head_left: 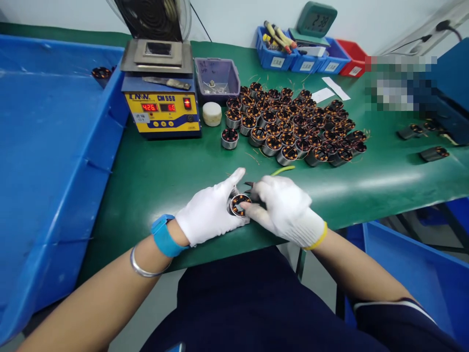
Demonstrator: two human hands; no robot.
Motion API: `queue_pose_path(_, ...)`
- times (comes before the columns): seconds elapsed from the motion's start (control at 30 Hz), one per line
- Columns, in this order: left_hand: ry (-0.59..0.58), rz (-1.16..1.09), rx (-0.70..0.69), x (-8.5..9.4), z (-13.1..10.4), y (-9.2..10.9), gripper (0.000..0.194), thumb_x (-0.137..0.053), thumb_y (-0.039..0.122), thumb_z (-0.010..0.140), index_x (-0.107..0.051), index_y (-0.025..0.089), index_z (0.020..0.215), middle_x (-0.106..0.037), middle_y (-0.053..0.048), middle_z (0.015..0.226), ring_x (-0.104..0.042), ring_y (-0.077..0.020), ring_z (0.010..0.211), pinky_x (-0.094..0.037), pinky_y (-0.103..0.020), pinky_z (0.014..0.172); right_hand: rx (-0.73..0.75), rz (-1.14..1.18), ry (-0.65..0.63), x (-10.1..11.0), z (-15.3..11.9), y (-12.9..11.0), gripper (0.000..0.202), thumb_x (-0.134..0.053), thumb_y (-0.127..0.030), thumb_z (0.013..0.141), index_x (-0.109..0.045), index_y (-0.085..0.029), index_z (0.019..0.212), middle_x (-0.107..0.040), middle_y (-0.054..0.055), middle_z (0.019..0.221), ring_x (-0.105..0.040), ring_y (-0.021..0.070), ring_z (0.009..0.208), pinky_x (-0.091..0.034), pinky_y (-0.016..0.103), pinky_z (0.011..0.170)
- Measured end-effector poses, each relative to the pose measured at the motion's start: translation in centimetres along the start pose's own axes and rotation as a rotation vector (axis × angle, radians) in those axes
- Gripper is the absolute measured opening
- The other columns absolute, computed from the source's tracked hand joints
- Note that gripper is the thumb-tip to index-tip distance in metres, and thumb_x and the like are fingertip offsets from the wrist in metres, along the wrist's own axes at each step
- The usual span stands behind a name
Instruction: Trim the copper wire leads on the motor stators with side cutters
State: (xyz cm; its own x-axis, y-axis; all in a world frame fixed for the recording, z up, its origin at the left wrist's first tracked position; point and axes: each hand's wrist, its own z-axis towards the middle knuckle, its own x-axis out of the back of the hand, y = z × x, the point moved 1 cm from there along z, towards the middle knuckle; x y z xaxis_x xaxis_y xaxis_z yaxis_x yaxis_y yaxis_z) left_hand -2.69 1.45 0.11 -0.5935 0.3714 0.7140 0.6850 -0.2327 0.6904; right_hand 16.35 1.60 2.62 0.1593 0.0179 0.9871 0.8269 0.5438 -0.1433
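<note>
My left hand [212, 208], in a white glove, is closed round a motor stator [234, 209], a metal ring with dark slots and copper windings, just above the table's front part. Its thumb points up, away from the ring. My right hand [284, 205], gloved with a yellow cuff edge, is closed on a pair of cutting pliers [249, 186]. The dark jaws poke out towards the stator, and a yellow-green handle [284, 170] shows behind the knuckles. A bare right thumb or finger tip rests on the stator's rim.
Several more stators [273, 144] stand crowded behind my hands on the green table [164, 171]. A solder pot [163, 105] is at back left, beside a purple bin [217, 78] and a round white pad [211, 114]. A large blue tray [54, 146] lies left.
</note>
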Motion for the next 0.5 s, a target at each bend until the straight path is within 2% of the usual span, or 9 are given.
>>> queue_pose_path(0.1, 0.000, 0.004, 0.015, 0.1, 0.0, -0.1, 0.099, -0.073, 0.041, 0.075, -0.024, 0.021, 0.158, -0.072, -0.004, 0.114, -0.071, -0.0261, 0.098, -0.053, -0.035, 0.081, -0.001, -0.055, -0.155, 0.1, 1.2, -0.6, 0.034, -0.043, -0.037, 0.097, -0.068, -0.018, 0.085, -0.066, 0.008, 0.082, -0.057, 0.0216, 0.073, -0.025, 0.033, 0.062)
queue_pose_path(0.17, 0.002, 0.010, 0.022, 0.2, 0.1, -0.1, 0.100, -0.074, 0.042, 0.075, -0.023, 0.021, 0.158, -0.072, -0.004, 0.113, -0.072, -0.0254, 0.097, -0.053, -0.034, 0.080, -0.061, -0.065, -0.193, 0.2, 1.0, -0.1, 0.029, -0.046, -0.035, 0.094, -0.068, -0.018, 0.087, -0.067, 0.008, 0.085, -0.058, 0.0225, 0.075, -0.025, 0.033, 0.062)
queue_pose_path(0.27, -0.005, 0.019, 0.023, 0.5, 0.2, -0.1, 0.100, -0.073, 0.045, 0.075, -0.022, 0.023, 0.159, -0.072, -0.002, 0.113, -0.072, -0.0247, 0.096, -0.052, -0.033, 0.079, -0.182, -0.072, -0.208, -0.1, -0.2, 1.3, 0.025, -0.050, -0.033, 0.090, -0.067, -0.018, 0.080, -0.066, 0.008, 0.078, -0.058, 0.0223, 0.073, -0.025, 0.032, 0.061)
queue_pose_path(0.37, -0.015, 0.026, 0.035, 0.6, 0.2, -0.1, 0.100, -0.073, 0.048, 0.076, -0.022, 0.025, 0.159, -0.072, -0.002, 0.112, -0.071, -0.0253, 0.097, -0.052, -0.033, 0.079, -0.193, 0.002, -0.088, -0.5, -1.2, 2.2, 0.030, -0.047, -0.036, 0.092, -0.064, -0.018, 0.074, -0.064, 0.007, 0.073, -0.056, 0.0208, 0.069, -0.028, 0.032, 0.061)
queue_pose_path(0.5, -0.015, 0.024, 0.033, 0.5, 0.2, -0.3, 0.099, -0.072, 0.048, 0.076, -0.023, 0.024, 0.158, -0.071, -0.003, 0.115, -0.071, -0.0255, 0.100, -0.053, -0.034, 0.081, -0.053, 0.198, 0.147, -0.5, -0.5, 1.8, 0.042, -0.047, -0.053, 0.095, -0.066, -0.015, 0.090, -0.066, 0.010, 0.089, -0.058, 0.0222, 0.082, -0.038, 0.032, 0.074)
